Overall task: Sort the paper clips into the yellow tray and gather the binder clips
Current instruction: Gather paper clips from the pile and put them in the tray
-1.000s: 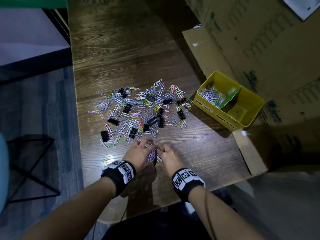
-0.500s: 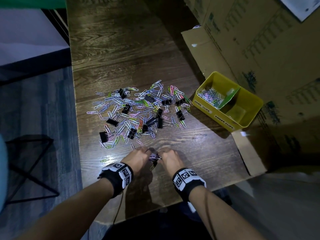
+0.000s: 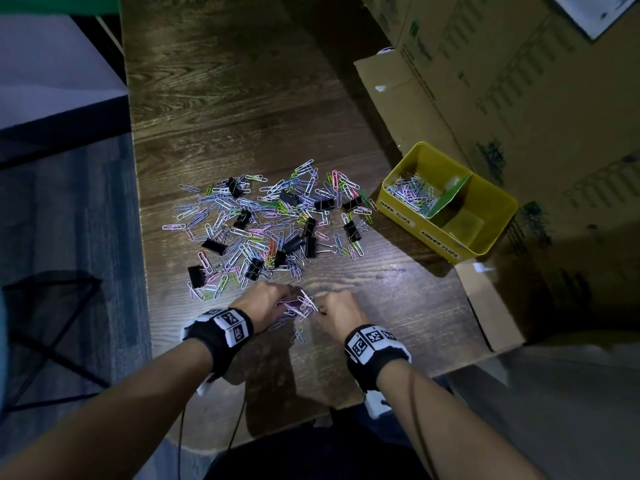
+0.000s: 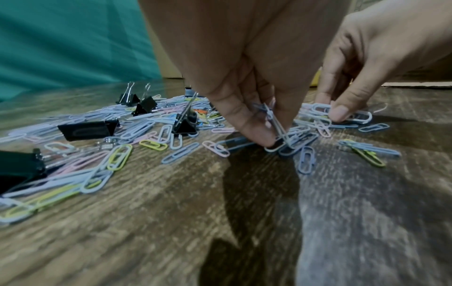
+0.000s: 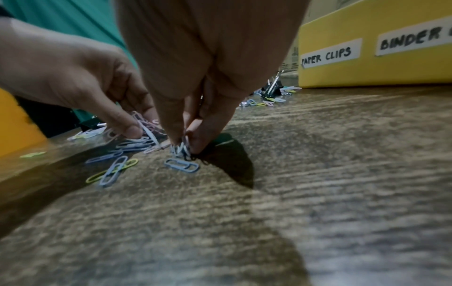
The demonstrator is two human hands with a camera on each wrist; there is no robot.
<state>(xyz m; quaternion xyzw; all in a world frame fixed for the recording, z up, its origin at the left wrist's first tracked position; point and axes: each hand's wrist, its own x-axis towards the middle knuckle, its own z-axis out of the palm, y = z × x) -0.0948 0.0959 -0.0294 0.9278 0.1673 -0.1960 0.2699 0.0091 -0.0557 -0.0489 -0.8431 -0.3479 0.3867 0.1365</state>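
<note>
The rectangular yellow tray (image 3: 446,252), split by a green divider (image 3: 450,197), holds thin pastel wire paper clips (image 3: 410,195) in its "PAPER CLIPS" half. On the grainy dark wooden desk (image 3: 242,109), more lie among black folded-metal binder clips (image 3: 294,242). Left hand (image 3: 265,304) and right hand (image 3: 341,310) each pinch paper clips at the pile's near edge.

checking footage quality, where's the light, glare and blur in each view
Head view: a bright pool lights the table around the paper clips, corners fall dark, cardboard boxes dim. Left wrist view: left hand casts a hard shadow toward the camera, the near table is smeared. Right wrist view: foreground wood is blurred, the yellow tray labels stay readable.
</note>
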